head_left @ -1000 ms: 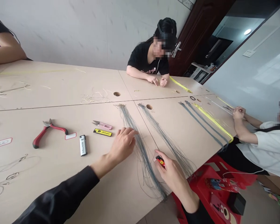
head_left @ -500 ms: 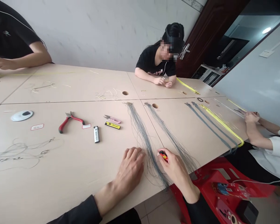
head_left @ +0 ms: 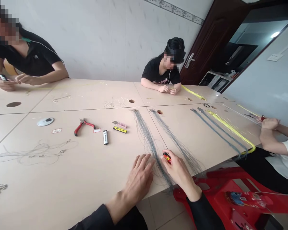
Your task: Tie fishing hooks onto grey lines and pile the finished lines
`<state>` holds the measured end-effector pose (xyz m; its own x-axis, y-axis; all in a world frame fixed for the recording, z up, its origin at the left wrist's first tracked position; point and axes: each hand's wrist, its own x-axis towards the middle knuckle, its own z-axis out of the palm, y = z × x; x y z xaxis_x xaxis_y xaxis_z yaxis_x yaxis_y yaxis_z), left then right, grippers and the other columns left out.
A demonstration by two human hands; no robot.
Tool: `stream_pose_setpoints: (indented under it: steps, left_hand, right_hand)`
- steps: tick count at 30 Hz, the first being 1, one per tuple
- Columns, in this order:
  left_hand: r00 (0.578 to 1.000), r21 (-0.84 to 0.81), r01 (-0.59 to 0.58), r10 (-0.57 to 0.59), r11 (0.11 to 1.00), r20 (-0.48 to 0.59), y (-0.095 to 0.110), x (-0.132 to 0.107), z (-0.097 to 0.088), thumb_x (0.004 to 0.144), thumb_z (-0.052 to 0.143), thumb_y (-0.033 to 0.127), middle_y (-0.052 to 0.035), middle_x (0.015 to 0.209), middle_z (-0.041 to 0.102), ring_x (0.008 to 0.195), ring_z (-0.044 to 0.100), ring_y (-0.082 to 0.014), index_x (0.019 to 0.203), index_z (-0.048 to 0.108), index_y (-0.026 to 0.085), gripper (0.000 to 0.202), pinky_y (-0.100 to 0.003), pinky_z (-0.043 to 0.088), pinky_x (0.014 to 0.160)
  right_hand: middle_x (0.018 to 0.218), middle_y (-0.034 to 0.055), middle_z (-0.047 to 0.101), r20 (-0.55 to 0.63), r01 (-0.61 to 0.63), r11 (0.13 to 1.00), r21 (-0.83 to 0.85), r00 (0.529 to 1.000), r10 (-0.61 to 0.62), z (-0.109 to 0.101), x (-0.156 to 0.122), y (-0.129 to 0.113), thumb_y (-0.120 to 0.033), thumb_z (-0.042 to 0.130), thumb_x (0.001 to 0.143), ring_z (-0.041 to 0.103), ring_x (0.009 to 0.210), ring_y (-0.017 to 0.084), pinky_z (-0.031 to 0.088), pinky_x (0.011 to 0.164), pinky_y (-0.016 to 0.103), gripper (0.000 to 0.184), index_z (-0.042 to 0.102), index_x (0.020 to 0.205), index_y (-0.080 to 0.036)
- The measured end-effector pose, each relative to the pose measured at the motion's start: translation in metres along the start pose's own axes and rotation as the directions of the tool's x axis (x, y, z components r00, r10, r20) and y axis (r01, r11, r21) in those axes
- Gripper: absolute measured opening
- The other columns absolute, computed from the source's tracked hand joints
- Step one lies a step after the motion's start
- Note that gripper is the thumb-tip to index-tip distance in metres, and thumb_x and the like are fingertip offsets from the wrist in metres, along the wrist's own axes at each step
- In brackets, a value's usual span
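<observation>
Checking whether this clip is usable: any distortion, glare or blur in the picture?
Head view: wide-angle distortion bends the table edges and tilts the walls; the ceiling lamp glares brightly beyond the doorway; the thin grey wires look fairly sharp, without obvious motion blur.

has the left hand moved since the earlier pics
Yes, the left hand has moved back toward the near table edge, farther from the white lighter, and now lies beside the lower part of the grey wire bundle.

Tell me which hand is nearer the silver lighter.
Left. The left hand lies below and right of the silver lighter; the right hand, gripping a red lighter, is farther right.
</observation>
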<state>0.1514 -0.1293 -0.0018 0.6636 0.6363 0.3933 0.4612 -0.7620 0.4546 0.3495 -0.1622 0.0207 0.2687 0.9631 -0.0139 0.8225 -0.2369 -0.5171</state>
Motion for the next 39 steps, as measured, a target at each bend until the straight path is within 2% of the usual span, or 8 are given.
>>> stream_pose_setpoints:
  steps: [4,12,20,25,28,32,35,39]
  left_hand:
    - [0.994,-0.026,0.058,-0.06,0.998,-0.086,-0.003,-0.005,0.0,0.089,0.045,0.005,-0.0124,0.135,0.056,0.126,0.051,-0.0291,0.132,0.049,0.021,0.046,-0.053,0.046,0.106]
    - [0.897,-0.281,0.246,-0.327,0.928,-0.296,-0.021,-0.012,-0.008,0.096,0.043,0.019,-0.0086,0.115,0.064,0.11,0.059,-0.0229,0.117,0.06,0.021,0.027,-0.041,0.049,0.095]
    - [0.775,-0.614,0.482,-0.631,0.625,-0.034,-0.038,-0.024,-0.053,0.083,0.06,0.055,-0.005,0.082,0.07,0.062,0.058,-0.0163,0.095,0.069,0.016,0.042,-0.027,0.046,0.057]
    - [0.747,-0.664,0.56,-0.648,0.496,0.146,-0.052,-0.022,-0.077,0.075,0.065,0.059,-0.0066,0.082,0.072,0.072,0.063,-0.0202,0.09,0.069,0.016,0.046,-0.028,0.047,0.063]
    - [0.698,-0.601,0.643,-0.685,0.474,0.206,-0.06,-0.017,-0.09,0.07,0.065,0.061,-0.0061,0.076,0.071,0.07,0.063,-0.0213,0.087,0.069,0.016,0.048,-0.028,0.045,0.059]
    - [0.66,-0.499,0.723,-0.69,0.477,0.298,-0.074,-0.008,-0.101,0.067,0.061,0.059,-0.0071,0.074,0.071,0.073,0.065,-0.0241,0.08,0.067,0.018,0.044,-0.03,0.045,0.061]
    - [0.667,-0.413,0.734,-0.685,0.538,0.293,-0.087,-0.006,-0.101,0.068,0.057,0.057,-0.0063,0.073,0.071,0.071,0.064,-0.0241,0.08,0.066,0.019,0.041,-0.032,0.046,0.063]
    - [0.705,-0.272,0.709,-0.661,0.65,0.257,-0.101,-0.006,-0.095,0.075,0.052,0.052,-0.0034,0.067,0.067,0.065,0.061,-0.0218,0.079,0.066,0.021,0.034,-0.031,0.044,0.061]
  right_hand:
    - [0.086,0.0079,0.072,-0.082,0.025,0.993,0.114,0.997,-0.016,0.001,-0.006,-0.009,-0.041,0.038,0.098,0.07,0.072,0.023,0.05,0.063,0.032,0.03,0.047,0.116,-0.018]
    - [0.098,0.0078,0.067,-0.097,0.297,0.919,0.258,0.955,-0.281,0.024,-0.013,-0.063,-0.026,0.045,0.098,0.065,0.089,0.02,0.052,0.079,0.033,0.014,0.054,0.107,-0.019]
    - [0.101,0.0062,0.068,0.011,0.262,0.87,0.417,0.956,-0.294,0.039,-0.019,-0.108,-0.02,0.055,0.094,0.066,0.09,0.017,0.052,0.079,0.029,0.012,0.064,0.101,-0.019]
    - [0.106,0.0062,0.069,0.058,0.214,0.849,0.484,0.96,-0.275,0.049,-0.021,-0.113,-0.027,0.054,0.096,0.067,0.094,0.016,0.053,0.083,0.029,0.022,0.064,0.113,-0.019]
    - [0.107,0.0073,0.067,0.0,0.209,0.867,0.452,0.972,-0.234,0.044,-0.015,-0.094,-0.034,0.053,0.097,0.065,0.096,0.017,0.054,0.086,0.031,0.028,0.062,0.119,-0.019]
    - [0.111,0.0119,0.064,-0.171,0.058,0.976,0.21,0.985,-0.022,0.012,0.007,-0.03,-0.04,0.052,0.095,0.063,0.1,0.022,0.053,0.089,0.039,0.035,0.061,0.121,-0.019]
    - [0.129,0.0186,0.057,-0.259,-0.205,0.976,-0.072,0.949,0.18,-0.022,0.025,0.026,-0.041,0.061,0.085,0.05,0.127,0.033,0.044,0.104,0.048,0.049,0.06,0.127,-0.015]
    - [0.137,0.0246,0.054,-0.188,-0.403,0.881,-0.247,0.912,0.364,-0.05,0.034,0.07,-0.049,0.064,0.084,0.042,0.135,0.038,0.036,0.111,0.051,0.068,0.055,0.136,-0.006]
